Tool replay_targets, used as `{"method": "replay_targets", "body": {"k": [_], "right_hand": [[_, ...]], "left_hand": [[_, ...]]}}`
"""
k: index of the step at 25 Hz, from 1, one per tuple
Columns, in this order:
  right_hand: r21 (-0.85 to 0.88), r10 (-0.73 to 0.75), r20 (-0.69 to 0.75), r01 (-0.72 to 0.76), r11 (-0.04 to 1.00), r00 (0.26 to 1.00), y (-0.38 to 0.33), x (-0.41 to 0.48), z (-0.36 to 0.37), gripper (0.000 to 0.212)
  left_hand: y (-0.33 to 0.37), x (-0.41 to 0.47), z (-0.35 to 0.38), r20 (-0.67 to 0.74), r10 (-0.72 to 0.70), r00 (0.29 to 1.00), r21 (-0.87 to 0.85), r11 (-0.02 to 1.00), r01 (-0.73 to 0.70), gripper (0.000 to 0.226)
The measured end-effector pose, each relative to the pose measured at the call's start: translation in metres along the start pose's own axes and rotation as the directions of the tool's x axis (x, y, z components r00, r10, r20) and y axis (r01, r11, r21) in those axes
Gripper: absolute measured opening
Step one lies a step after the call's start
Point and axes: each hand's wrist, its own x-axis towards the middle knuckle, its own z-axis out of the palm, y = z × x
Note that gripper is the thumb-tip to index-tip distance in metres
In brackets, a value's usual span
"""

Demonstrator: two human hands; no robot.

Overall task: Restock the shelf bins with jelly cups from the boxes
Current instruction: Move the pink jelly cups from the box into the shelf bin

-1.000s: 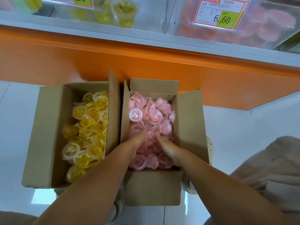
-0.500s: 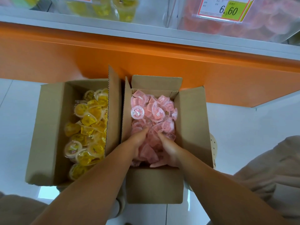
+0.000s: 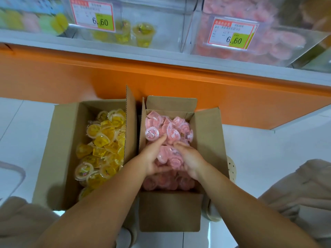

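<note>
Cardboard box (image 3: 209, 140) lengthwise toward shelf (image 3: 161, 56), left hand (image 3: 154, 158) and right hand (image 3: 192, 161) inside it, fingers curled round jumbled pink jelly cups (image 3: 170, 157)

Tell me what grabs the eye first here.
An open brown cardboard box of yellow jelly cups sits on the floor left of a matching box of pink jelly cups. The left hand and right hand cup a heap of the pink ones between them.
</note>
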Motion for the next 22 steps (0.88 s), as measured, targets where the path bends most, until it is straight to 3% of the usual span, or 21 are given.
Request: {"method": "replay_targets", "body": {"k": [7, 12, 16, 19, 22], "right_hand": [[-0.01, -0.243, 0.044, 0.243, 0.97, 0.969, -0.068, -0.059, -0.012, 0.021], [-0.005, -0.413, 0.089, 0.416, 0.91, 0.906, -0.11, -0.099, -0.006, 0.023], [0.044, -0.398, 0.206, 0.398, 0.916, 0.894, -0.153, -0.141, -0.007, 0.024], [0.107, -0.361, 0.164, 0.348, 0.932, 0.918, -0.183, -0.163, -0.01, 0.041], [0.097, -0.333, 0.131, 0.322, 0.942, 0.934, -0.209, -0.17, -0.013, 0.033]], "left_hand": [[0.039, -0.062, 0.012, 0.133, 0.191, 0.973, -0.114, 0.978, -0.176, 0.029], [0.062, -0.113, 0.021, 0.251, 0.348, 0.903, -0.149, 0.936, -0.319, 0.03], [0.086, -0.15, 0.033, 0.326, 0.436, 0.839, -0.145, 0.9, -0.412, 0.026], [0.105, -0.179, 0.043, 0.374, 0.482, 0.792, -0.21, 0.876, -0.434, 0.028], [0.12, -0.201, 0.053, 0.393, 0.522, 0.757, -0.257, 0.853, -0.454, 0.038]]}}
